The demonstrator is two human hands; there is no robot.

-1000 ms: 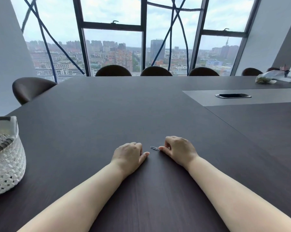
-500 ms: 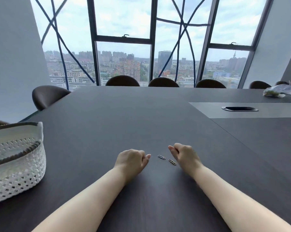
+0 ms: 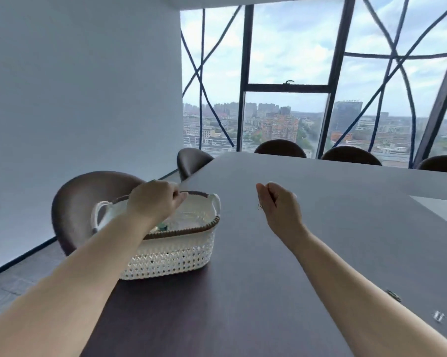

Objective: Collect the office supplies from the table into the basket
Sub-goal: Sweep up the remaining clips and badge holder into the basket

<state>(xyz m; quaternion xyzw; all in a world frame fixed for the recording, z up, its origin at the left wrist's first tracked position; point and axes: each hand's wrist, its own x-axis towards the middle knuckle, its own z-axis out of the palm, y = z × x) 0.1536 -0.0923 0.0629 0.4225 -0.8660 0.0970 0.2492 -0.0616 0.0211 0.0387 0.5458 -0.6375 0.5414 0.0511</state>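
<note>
The white woven basket [image 3: 173,256] with a dark rim stands at the table's left edge, with small items inside. My left hand [image 3: 153,199] hovers over the basket's opening with its fingers curled; whatever may be inside them is hidden. Raised above the table to the right of the basket, my right hand [image 3: 279,204] pinches a thin wire paper clip [image 3: 260,206] that dangles from its fingers. Two more paper clips [image 3: 393,295] [image 3: 438,316] lie on the dark table [image 3: 255,292] at the lower right, beside my right forearm.
A brown chair [image 3: 75,207] stands right behind the basket, off the table's left edge. More chairs [image 3: 280,148] line the far side under the windows. A lighter inset panel [image 3: 446,210] runs along the table's right side.
The view has swung left toward the basket. Both hands have lifted off the table: the left moved over the basket, and the right rose with a paper clip pinched in its fingers.
</note>
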